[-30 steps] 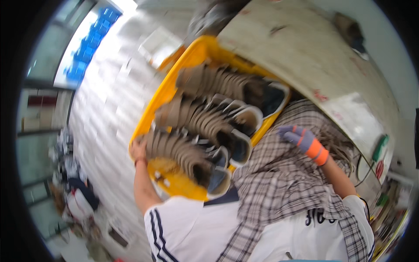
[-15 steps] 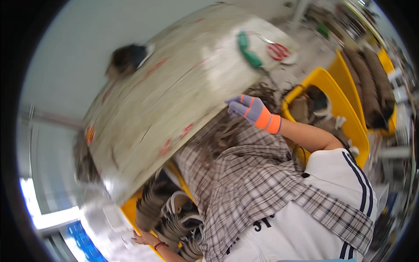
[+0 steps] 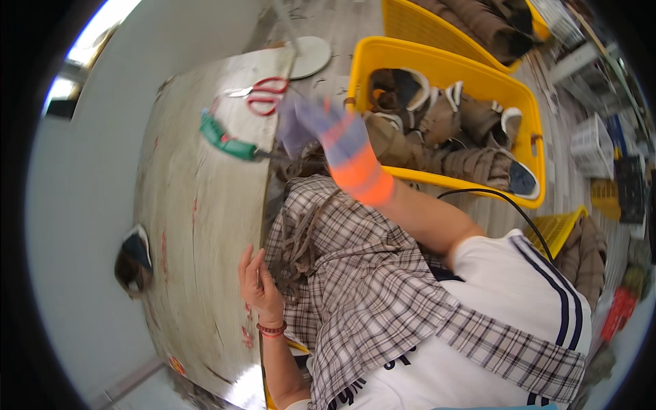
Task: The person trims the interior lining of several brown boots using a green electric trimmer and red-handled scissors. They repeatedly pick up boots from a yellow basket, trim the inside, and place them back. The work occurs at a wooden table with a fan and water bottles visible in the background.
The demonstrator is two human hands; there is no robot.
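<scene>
Head camera: my right hand (image 3: 324, 137), in a purple and orange glove, hangs near the table's corner at the upper middle of the frame, blurred enough that I cannot tell whether its fingers grip anything. My bare left hand (image 3: 261, 290) is at the table's edge, low in the middle, fingers loosely parted and nothing seen between them.

Closest to my glove, on the pale table (image 3: 212, 273), lie a green-handled tool (image 3: 229, 142) and, just above it, red-handled scissors (image 3: 266, 96). The green handle looks hard and smooth, light but perhaps slick; I'd wrap it round its middle, away from the dark stem or cord at its right end. The scissors should be stiff, best taken by the red loops, since the blades point left.

At the upper right, a yellow bin (image 3: 444, 51) holds brown shoe uppers (image 3: 441, 123) lying jumbled. I judge each one light and soft, not slippery, apt to fold if squeezed, so I'd pinch the thicker white-edged collar. Brown strips (image 3: 301, 236) on my checked apron (image 3: 369, 266), mid-frame, seem limp and nearly weightless, easiest gathered as a bunch.
</scene>
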